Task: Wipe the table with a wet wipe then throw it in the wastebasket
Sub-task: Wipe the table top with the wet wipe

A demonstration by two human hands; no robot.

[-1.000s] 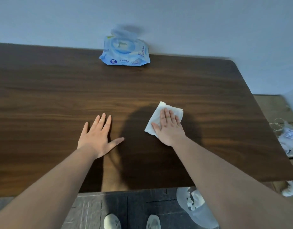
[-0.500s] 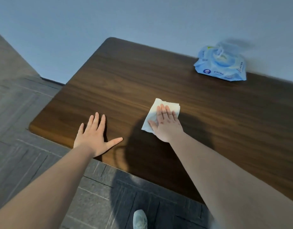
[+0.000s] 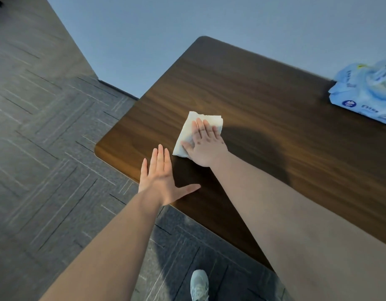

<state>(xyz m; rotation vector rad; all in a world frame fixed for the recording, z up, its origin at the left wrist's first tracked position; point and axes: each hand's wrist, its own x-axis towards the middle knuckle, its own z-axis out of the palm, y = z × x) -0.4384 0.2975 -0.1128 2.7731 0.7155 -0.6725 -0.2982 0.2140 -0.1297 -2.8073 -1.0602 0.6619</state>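
Observation:
A white folded wet wipe lies flat on the dark wooden table, near its left end. My right hand presses down on the wipe with the fingers spread flat over it. My left hand rests flat and empty at the table's front edge, just below and left of the wipe, thumb stretched to the right. No wastebasket is in view.
A blue pack of wet wipes lies at the table's far right by the wall. The table's left front corner is close to my hands. Grey patterned floor spreads to the left; my shoe shows below.
My right hand has slid the wipe leftwards across the table toward its left end. My view has swung left, so the wipe pack now sits at the far right.

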